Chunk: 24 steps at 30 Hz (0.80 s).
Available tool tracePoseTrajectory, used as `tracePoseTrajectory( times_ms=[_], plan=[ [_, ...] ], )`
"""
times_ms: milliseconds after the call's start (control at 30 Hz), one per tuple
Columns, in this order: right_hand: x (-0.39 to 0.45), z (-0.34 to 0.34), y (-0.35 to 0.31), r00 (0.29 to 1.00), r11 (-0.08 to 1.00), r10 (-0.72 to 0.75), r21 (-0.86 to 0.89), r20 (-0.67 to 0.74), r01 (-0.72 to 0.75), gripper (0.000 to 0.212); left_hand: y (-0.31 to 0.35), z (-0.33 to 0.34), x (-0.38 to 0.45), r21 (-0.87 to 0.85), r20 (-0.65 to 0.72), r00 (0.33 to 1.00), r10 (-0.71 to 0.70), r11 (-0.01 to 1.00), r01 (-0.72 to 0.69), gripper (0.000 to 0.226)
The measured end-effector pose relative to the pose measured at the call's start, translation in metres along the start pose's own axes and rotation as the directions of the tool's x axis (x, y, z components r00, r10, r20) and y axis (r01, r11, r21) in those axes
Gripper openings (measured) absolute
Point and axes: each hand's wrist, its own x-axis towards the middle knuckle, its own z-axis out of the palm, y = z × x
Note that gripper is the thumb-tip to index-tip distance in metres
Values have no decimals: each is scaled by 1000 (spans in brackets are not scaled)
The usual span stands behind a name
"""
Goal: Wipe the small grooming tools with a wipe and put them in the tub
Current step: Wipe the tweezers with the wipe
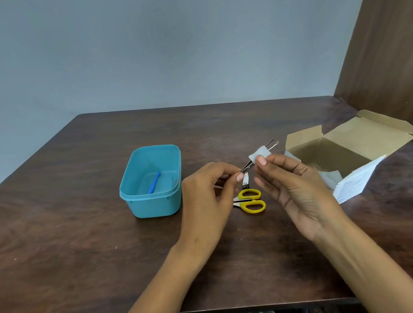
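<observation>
Background stuff: dark brown wooden table (77, 227) fills most of the lower frame, plain grey-blue wall (157, 43) across the top. Brown wood-look panel (395, 37) runs down the upper right. At right of center sits an open cardboard box (344, 147), flaps up, with a printed white leaflet (355, 183) at its front edge.

The left hand (210, 190) covers the scissors' (250, 200) blades, so only the yellow rings show. The wipe (259, 153) hides the middle of the tweezers (258, 155). The nail clipper (245, 179) is partly behind the fingers. The print on the paper sheet (355, 183) is too small to read. The picture's bottom edge cuts off both arms and the worktop (81, 253).
</observation>
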Motion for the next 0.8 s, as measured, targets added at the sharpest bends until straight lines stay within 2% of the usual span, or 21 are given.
tracePoseTrajectory(
  times_ms=[267,467,533,667,800],
  plan=[
    [-1,-2,1,1000,986,-13,-166,-1,12,4,1,-1,0,-68,15,999,-49,996,50,5],
    [-2,0,3,1000,980,-2,-198,-5,1,13,0,-1,1,65,-3,996,93,994,-92,5],
    [0,-3,-1,1000,983,-17,-183,-4,16,15,0,-1,0,66,13,995,99,993,-100,5],
    [3,-8,-10,999,987,-50,-150,14,52,15,0,-1,1,-51,34,999,3,999,-2,7],
    [-1,-7,-7,994,973,-82,-209,70,95,7,0,-2,1,-110,66,994,-83,990,90,8]
  ],
)
